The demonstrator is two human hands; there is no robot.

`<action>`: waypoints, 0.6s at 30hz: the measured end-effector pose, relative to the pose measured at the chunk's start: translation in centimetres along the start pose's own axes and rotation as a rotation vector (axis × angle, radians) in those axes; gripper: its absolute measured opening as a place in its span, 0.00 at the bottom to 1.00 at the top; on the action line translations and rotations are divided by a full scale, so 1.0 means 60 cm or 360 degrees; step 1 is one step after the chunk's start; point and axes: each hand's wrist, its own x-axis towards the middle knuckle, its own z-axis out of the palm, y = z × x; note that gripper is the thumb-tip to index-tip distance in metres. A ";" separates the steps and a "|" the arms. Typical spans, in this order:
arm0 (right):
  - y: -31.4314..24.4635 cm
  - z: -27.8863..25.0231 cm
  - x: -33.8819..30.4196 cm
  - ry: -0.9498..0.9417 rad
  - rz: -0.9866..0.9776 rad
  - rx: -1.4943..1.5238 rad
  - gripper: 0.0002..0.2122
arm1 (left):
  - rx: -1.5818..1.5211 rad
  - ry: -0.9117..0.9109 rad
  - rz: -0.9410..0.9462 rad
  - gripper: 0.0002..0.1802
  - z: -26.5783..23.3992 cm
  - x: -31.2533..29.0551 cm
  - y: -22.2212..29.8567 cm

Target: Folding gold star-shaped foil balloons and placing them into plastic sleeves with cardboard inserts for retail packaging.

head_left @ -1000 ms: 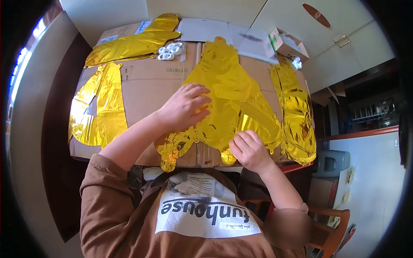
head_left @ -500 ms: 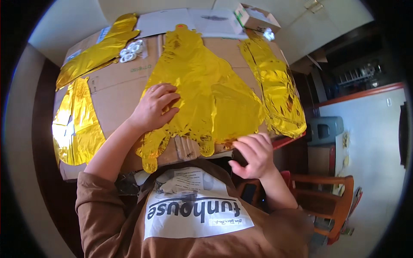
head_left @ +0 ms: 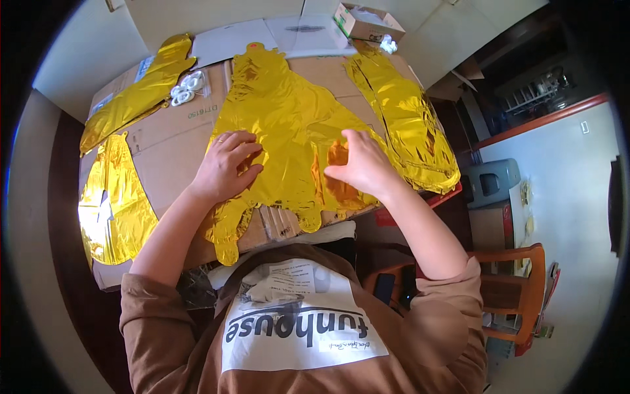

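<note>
A large flat gold foil balloon (head_left: 282, 111) lies uninflated on a sheet of brown cardboard (head_left: 164, 151), its lower tabs hanging over the near edge. My left hand (head_left: 226, 167) rests palm down on the foil's left part, fingers apart. My right hand (head_left: 361, 164) is at the foil's right part, thumb and fingers pinching up a fold of it.
More flat gold foil balloons lie at the left (head_left: 111, 197), the far left (head_left: 138, 92) and the right (head_left: 407, 125). A small bag of white rings (head_left: 186, 88), a white sheet (head_left: 262, 33) and a small open box (head_left: 367, 20) sit at the back. An orange chair (head_left: 518, 289) stands at the right.
My right hand has moved from the foil's near edge up onto its middle and pinched a fold. My left hand stays pressed on the foil. The view has tilted nearer.
</note>
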 end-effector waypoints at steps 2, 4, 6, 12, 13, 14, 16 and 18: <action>-0.011 0.020 0.010 -0.0057 0.0019 -0.0240 0.37 | -0.0004 0.0014 0.0013 0.20 0.004 -0.001 -0.002; -0.021 0.002 0.031 -0.0318 0.0095 -0.0192 0.36 | -0.0004 0.0011 -0.0004 0.20 0.002 -0.001 -0.002; -0.027 -0.001 0.037 -0.0336 0.0072 -0.0222 0.29 | -0.0006 0.0013 -0.0016 0.20 0.001 -0.003 -0.003; -0.006 -0.020 0.040 -0.0657 0.0140 0.0205 0.18 | 0.0000 0.0031 -0.0021 0.21 -0.001 -0.005 -0.002; 0.002 -0.021 0.035 -0.0680 0.0133 0.0251 0.18 | -0.0004 0.0033 -0.0016 0.21 0.000 -0.004 -0.002; 0.015 -0.021 0.029 -0.0722 0.0146 0.0389 0.19 | -0.0005 0.0032 -0.0013 0.21 0.001 -0.004 -0.002; 0.043 -0.023 0.013 -0.0799 0.0170 0.0670 0.21 | -0.0008 0.0020 -0.0021 0.21 0.001 -0.001 0.001; 0.058 -0.032 -0.012 -0.0877 0.0290 0.1529 0.28 | 0.0000 0.0025 -0.0043 0.21 -0.001 -0.006 -0.001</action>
